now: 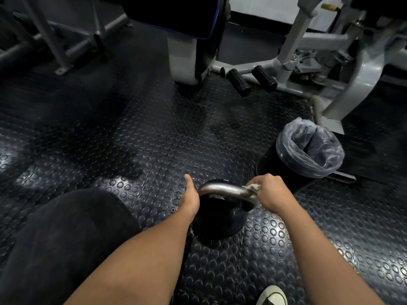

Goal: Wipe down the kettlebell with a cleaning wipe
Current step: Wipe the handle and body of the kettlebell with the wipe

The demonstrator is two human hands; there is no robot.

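A black kettlebell [217, 219] with a bare steel handle [224, 188] stands on the studded rubber floor in front of me. My left hand [191, 199] grips the left end of the handle, thumb pointing up and away. My right hand [269, 192] is closed round the handle's right end with a crumpled white cleaning wipe [253, 187] pressed between fingers and metal. Only a small part of the wipe shows beside the knuckles.
A black bin with a clear plastic liner [308, 148] stands just right of the kettlebell. Grey gym machine frames with black foot pegs [239, 82] fill the back. My dark-trousered knee [66, 234] is at lower left, a white shoe [272, 297] at the bottom.
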